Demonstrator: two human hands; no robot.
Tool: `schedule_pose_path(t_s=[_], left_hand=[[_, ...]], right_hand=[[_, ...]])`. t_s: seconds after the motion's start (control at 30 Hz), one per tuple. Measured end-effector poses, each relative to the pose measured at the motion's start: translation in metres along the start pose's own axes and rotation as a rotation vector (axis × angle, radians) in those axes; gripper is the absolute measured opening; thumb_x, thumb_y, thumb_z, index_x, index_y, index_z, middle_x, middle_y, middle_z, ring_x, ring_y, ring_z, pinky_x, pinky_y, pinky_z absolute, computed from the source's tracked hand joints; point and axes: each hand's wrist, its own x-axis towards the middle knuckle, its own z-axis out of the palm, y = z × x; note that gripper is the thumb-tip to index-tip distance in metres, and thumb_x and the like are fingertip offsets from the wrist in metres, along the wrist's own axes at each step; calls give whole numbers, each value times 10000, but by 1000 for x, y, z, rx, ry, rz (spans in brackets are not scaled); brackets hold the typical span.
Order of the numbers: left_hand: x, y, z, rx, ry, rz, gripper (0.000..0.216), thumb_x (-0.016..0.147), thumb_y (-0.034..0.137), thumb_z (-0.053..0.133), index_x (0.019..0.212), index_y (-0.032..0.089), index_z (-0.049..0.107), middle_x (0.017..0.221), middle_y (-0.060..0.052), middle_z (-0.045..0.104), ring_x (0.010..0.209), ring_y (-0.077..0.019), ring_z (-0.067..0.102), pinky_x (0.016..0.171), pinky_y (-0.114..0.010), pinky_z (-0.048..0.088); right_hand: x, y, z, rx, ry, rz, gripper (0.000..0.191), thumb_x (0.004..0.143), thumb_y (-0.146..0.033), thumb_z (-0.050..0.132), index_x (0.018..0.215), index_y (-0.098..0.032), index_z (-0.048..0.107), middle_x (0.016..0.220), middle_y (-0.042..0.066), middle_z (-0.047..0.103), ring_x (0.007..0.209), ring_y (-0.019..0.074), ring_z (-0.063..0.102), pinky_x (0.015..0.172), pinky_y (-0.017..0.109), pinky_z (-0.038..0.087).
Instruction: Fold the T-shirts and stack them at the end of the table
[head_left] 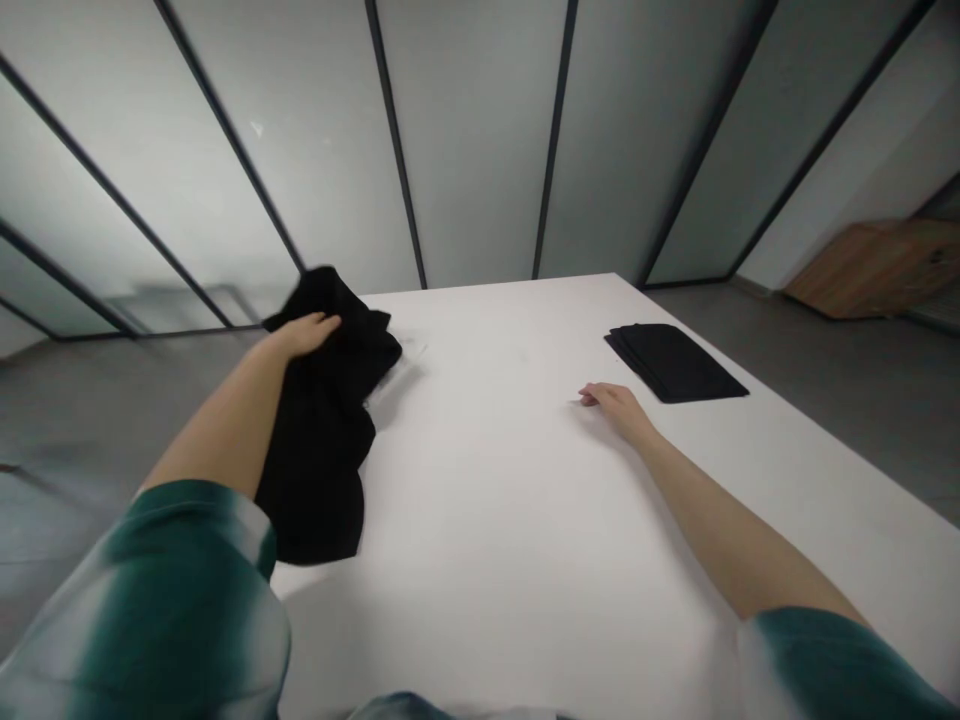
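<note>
Frosted panels [480, 130] line your white table [480, 500]; your left hand [304, 334] grips black cloth [322, 450], your right hand [611, 402] seems empty, relaxed.

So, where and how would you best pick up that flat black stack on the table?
Probably pinch the black stack by its left edge, coming in from the left: it lies flat, its layers show along that edge, and the right hand is near it.

Soft shadows [397, 393], slight blur
</note>
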Motion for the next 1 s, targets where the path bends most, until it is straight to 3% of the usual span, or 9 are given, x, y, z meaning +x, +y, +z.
schedule_pose_path(t_s=[0.13, 0.23, 0.33, 0.47, 0.57, 0.67, 0.73, 0.87, 1.0], left_hand=[[-23, -6, 69, 33, -369, -39, 700, 976, 491, 436, 1488, 21, 358, 1546, -233, 381, 1406, -347, 398, 1129, -424, 344], [-40, -9, 97, 72, -380, -63, 778, 912, 503, 505, 1543, 112, 273, 1603, -223, 275, 1450, -396, 310, 1121, -561, 318], [-44, 5, 95, 104, -267, -107, 722, 869, 412, 543, 1491, 91, 364, 1560, -244, 348, 1443, -410, 312, 1146, -610, 239], [-56, 64, 94, -25, 84, 143, 579, 887, 351, 483, 1419, 126, 446, 1481, -183, 476, 1404, -324, 385, 1194, -543, 182], [-80, 121, 115, -162, 49, 329, 508, 883, 357, 508, 1361, 183, 505, 1411, -139, 552, 1359, -293, 441, 1194, -511, 212], [-105, 161, 142, -232, -49, 354, 489, 883, 345, 526, 1334, 158, 533, 1385, -153, 570, 1332, -298, 473, 1172, -497, 267], [-114, 173, 155, -258, -56, 373, 445, 898, 328, 505, 1303, 150, 561, 1379, -154, 575, 1321, -294, 486, 1155, -483, 300], [-116, 171, 163, -301, -57, 444, 383, 889, 321, 527, 1233, 176, 612, 1344, -126, 604, 1288, -277, 518, 1130, -443, 348], [-113, 166, 164, -314, -50, 458, 377, 882, 327, 538, 1224, 192, 622, 1332, -117, 606, 1279, -273, 523, 1112, -423, 376]], right_hand=[[0, 1, 1, -21, 6, -4, 415, 797, -573, 584, 712, -191, 720, 747, 87, 732, 780, 237, 670, 821, 376, 515], [0, 1, 0, -49, 12, -9, 383, 808, -526, 570, 719, -187, 724, 749, 84, 731, 779, 229, 663, 809, 366, 512], [1, 1, 0, -100, 4, -25, 352, 807, -484, 552, 731, -186, 723, 752, 80, 728, 779, 228, 657, 791, 358, 503], [-1, 0, 2, -222, 15, -48, 331, 819, -432, 510, 787, -185, 727, 777, 80, 723, 782, 230, 648, 783, 358, 487], [-3, -3, 0, -421, 159, -138, 311, 832, -361, 479, 836, -174, 727, 883, 111, 718, 862, 249, 635, 840, 386, 470], [-2, -3, -14, -669, 399, -217, 309, 831, -304, 483, 964, -160, 723, 1099, 154, 679, 1060, 307, 577, 949, 466, 412], [0, 0, -28, -800, 512, -159, 380, 812, -289, 521, 1118, -142, 692, 1261, 183, 611, 1202, 358, 493, 997, 530, 363], [0, 11, -51, -898, 571, 238, 584, 786, -310, 584, 1326, -86, 586, 1420, 258, 471, 1315, 429, 377, 1010, 603, 333], [-1, 10, -56, -911, 469, 369, 420, 874, -250, 475, 1227, -160, 683, 1338, 202, 574, 1220, 400, 478, 954, 573, 396]])
